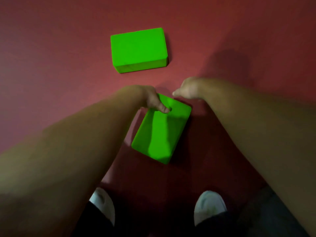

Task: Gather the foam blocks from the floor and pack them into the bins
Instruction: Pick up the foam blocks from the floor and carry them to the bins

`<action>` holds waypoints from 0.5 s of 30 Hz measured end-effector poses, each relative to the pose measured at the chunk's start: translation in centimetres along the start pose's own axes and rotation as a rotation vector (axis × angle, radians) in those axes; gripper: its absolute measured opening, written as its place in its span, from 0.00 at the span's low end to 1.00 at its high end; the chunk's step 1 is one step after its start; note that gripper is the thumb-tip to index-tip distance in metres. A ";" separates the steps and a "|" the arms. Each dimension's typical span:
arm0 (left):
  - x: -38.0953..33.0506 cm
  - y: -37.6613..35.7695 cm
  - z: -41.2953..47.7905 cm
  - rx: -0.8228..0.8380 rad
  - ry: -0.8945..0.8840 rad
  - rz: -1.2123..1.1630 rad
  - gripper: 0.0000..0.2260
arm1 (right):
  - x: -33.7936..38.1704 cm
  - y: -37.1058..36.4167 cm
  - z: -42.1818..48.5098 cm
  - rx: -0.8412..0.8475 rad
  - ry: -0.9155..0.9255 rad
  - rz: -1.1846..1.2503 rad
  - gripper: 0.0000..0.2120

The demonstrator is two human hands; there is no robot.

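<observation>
Left hand (153,100): your thumb dents the near block (162,132), pinching its far edge.
Feel: soft, probably light.
Right hand (187,90): blurred, can't tell its fingers.

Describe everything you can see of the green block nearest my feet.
The near block is bright green, matte, foam-like, rectangular with rounded corners, set diagonally over the red floor, partly in arm shadow. The left hand grips its far left corner, thumb on top. The right hand is beside its far edge; contact is unclear.

The person wears dark trousers (95,221) and white round-toed shoes (209,205).
</observation>
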State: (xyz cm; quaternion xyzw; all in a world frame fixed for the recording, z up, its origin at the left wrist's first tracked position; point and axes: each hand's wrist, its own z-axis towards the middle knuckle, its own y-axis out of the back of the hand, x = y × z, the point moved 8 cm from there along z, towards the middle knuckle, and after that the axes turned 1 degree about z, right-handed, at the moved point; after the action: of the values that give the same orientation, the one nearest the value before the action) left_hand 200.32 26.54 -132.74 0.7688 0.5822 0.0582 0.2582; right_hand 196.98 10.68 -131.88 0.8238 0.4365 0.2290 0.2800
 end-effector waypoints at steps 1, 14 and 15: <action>0.2 -1.1 1.2 0.055 -0.015 -0.062 0.21 | -0.5 -1.2 0.8 0.041 -0.018 0.014 0.23; 3.4 -1.1 5.5 -0.089 -0.121 -0.424 0.37 | -0.8 -4.7 2.4 0.168 0.125 0.089 0.42; 3.5 -0.3 5.8 -0.103 -0.143 -0.448 0.41 | -0.5 -4.2 2.3 0.175 0.138 0.144 0.40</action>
State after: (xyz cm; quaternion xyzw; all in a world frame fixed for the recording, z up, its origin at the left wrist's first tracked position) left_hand 203.39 27.97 -138.62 0.6083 0.7149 -0.0253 0.3440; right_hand 195.64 11.63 -136.42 0.8566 0.4128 0.2656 0.1591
